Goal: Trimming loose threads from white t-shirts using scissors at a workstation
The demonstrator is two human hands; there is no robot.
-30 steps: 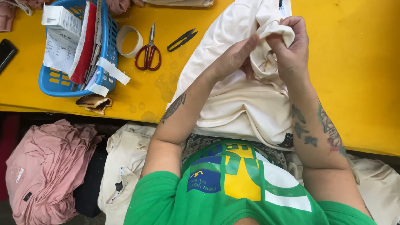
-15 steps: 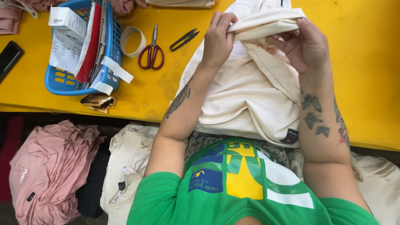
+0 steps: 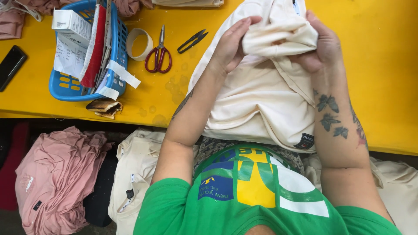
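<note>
Left hand (image 3: 230, 45) and right hand (image 3: 320, 45): both closed on bunched fold of cream cotton garment (image 3: 257, 104), draped over near edge of yellow table (image 3: 383, 74). Bare tabletop right. Left: red-handled scissors (image 3: 159, 58); blue plastic basket (image 3: 74, 85) holding papers, red cloth.

1. Yellow table (image 3: 392, 65) carries everything.
2. Cream garment (image 3: 257, 104) at centre.
3. Blue basket (image 3: 74, 89), phone (image 3: 11, 65) at 9 o'clock.
4. Tape roll (image 3: 139, 43), red scissors (image 3: 159, 56), black snips (image 3: 191, 40) at 11 o'clock.
</note>
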